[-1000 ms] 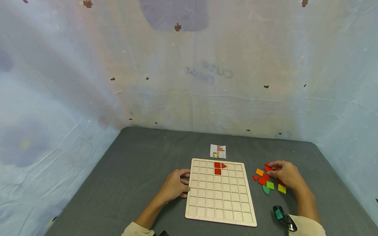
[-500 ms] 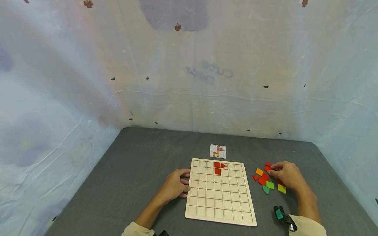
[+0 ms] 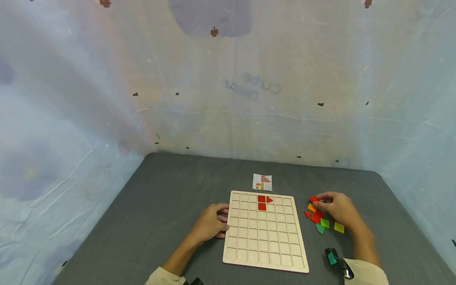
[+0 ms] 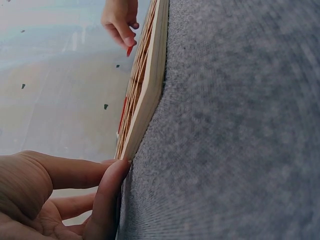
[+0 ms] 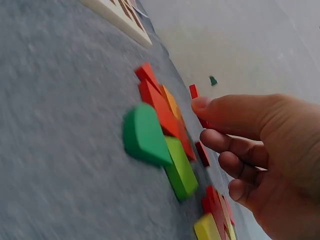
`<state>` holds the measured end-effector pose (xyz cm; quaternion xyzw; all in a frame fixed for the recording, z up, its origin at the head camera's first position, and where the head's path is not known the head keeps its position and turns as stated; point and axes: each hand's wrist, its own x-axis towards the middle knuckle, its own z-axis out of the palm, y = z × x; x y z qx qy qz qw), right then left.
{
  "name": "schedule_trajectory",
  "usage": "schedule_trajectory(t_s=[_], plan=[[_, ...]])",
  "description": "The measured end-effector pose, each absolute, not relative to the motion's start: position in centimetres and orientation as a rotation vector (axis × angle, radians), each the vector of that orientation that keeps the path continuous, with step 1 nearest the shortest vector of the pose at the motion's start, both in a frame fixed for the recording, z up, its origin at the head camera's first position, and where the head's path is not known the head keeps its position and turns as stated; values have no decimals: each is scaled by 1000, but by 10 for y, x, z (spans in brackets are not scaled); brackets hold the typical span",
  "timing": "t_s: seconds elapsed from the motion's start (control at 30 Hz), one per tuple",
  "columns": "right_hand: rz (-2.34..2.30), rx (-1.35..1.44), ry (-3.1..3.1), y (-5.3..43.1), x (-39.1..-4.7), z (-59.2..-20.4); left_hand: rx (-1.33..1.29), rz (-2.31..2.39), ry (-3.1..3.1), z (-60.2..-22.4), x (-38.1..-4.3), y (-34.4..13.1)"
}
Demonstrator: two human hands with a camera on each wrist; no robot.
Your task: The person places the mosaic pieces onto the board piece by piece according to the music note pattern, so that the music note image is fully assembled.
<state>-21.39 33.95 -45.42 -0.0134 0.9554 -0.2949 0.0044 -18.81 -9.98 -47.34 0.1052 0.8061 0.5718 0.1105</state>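
Note:
My right hand [image 3: 336, 206] pinches a red tile [image 3: 314, 199] between thumb and fingers, just over the pile at the right. In the right wrist view the same red tile [image 5: 193, 91] shows beyond the thumb. My left hand [image 3: 210, 222] rests on the table, thumb and fingertips touching the left edge of a wooden grid board [image 3: 268, 233]. Close by in the left wrist view, the left fingers [image 4: 107, 185] lie against the board's edge. Two red squares [image 3: 261, 206] and a red triangle [image 3: 269, 199] sit in cells near the board's far edge.
Beside the board lie an orange tile [image 3: 311, 207], a green quarter-round [image 3: 320, 228], a light green tile [image 3: 324, 223], a yellow tile [image 3: 339, 227] and several red ones. A printed pattern card [image 3: 262, 182] lies behind the board. A patterned curtain [image 3: 228, 130] hangs behind the table.
My right hand has drawn slightly left and away from me, now carrying the red tile over toward the orange one. The left hand and the board keep their places.

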Motion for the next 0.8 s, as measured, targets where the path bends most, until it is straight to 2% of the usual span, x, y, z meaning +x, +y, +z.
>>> schedule_trajectory(t_s=[0.8], plan=[[-1087, -292, 2879, 275, -224, -452, 322, 1679, 2349, -473, -188, -101]])
